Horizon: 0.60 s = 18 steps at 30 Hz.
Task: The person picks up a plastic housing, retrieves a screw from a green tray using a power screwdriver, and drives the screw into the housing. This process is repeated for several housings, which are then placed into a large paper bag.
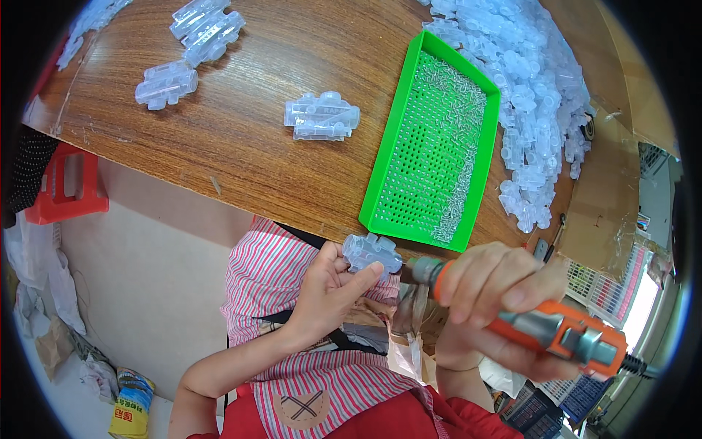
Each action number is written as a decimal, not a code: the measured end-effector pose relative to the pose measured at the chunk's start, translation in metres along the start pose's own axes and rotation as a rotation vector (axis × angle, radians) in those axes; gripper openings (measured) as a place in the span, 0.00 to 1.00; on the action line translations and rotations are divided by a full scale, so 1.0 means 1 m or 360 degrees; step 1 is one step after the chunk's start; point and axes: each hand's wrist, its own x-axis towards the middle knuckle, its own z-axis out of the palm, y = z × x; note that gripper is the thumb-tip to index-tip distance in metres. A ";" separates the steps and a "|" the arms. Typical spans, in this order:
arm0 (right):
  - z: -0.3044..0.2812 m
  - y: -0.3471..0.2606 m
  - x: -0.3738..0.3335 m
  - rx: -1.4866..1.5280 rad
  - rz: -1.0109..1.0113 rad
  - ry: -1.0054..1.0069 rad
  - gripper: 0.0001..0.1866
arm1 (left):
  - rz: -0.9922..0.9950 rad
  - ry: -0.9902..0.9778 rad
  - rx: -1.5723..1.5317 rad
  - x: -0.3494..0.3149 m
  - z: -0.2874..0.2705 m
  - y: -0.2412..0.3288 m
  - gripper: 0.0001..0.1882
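Note:
Just off the table's near edge, my left hand [329, 285] grips a clear plastic housing [369, 252] between thumb and fingers. My right hand [504, 293] is wrapped round an orange and silver electric screwdriver [563, 333], its cord leaving at the right. The tool's nose points left, close to the right end of the housing; whether the tip touches it I cannot tell. Beyond both hands lies a green perforated tray [380, 172] with many small silver screws [457, 95] inside. Left of the tray, one similar clear housing [322, 117] rests alone on the wooden table [241, 110].
A large heap of clear plastic parts [526, 95] covers the table right of the tray. More clear housings [167, 84] lie at the far left. Cardboard [603, 197] borders the right side. A red stool [73, 183] stands on the floor at left.

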 end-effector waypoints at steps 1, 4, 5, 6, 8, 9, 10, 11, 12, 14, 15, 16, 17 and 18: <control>0.004 -0.002 -0.002 -0.0060 0.0019 -0.0020 0.37 | 0.0021 0.0015 0.0025 0.001 0.000 -0.001 0.13; 0.006 0.005 -0.008 -0.0042 0.0059 0.0048 0.38 | -0.0014 -0.0021 -0.0009 0.001 0.001 0.000 0.13; 0.005 0.006 -0.009 -0.0074 0.0059 0.0030 0.39 | -0.0013 -0.0024 -0.0009 0.001 0.003 0.001 0.13; 0.005 0.007 -0.009 -0.0066 0.0061 0.0027 0.39 | -0.0038 -0.0022 -0.0053 0.000 0.003 0.003 0.13; 0.006 0.010 -0.010 -0.0013 0.0173 0.0038 0.39 | -0.0061 -0.0015 -0.0099 0.000 0.001 0.001 0.13; 0.006 0.011 -0.009 -0.0014 0.0174 0.0036 0.39 | -0.0001 -0.0012 -0.0092 0.001 0.000 -0.002 0.13; 0.006 0.013 -0.009 0.0073 0.0205 0.0076 0.40 | 0.0059 -0.0008 -0.0085 0.002 -0.001 -0.005 0.13; 0.006 0.016 -0.009 0.0162 0.0237 0.0116 0.40 | 0.0060 -0.0004 -0.0088 0.002 -0.001 -0.005 0.13; 0.004 0.018 -0.009 0.0161 0.0243 0.0118 0.40 | 0.0070 -0.0003 -0.0065 0.002 -0.001 -0.005 0.13; 0.001 0.024 -0.007 0.0209 0.0210 0.0030 0.42 | 0.0077 0.0007 -0.0046 0.002 0.000 -0.003 0.13; 0.000 0.025 -0.006 0.0207 0.0216 0.0033 0.42 | 0.0042 -0.0004 -0.0083 0.001 0.002 0.000 0.12; 0.000 0.026 -0.005 0.0077 0.0156 -0.0044 0.41 | 0.0009 -0.0014 -0.0121 0.001 0.003 0.001 0.12; 0.000 0.026 -0.004 -0.0051 0.0094 -0.0122 0.41 | 0.0005 -0.0012 -0.0125 0.001 0.004 -0.001 0.12; 0.002 0.027 -0.004 -0.0047 0.0095 -0.0125 0.41 | 0.0073 -0.0006 -0.0086 0.002 0.004 -0.003 0.12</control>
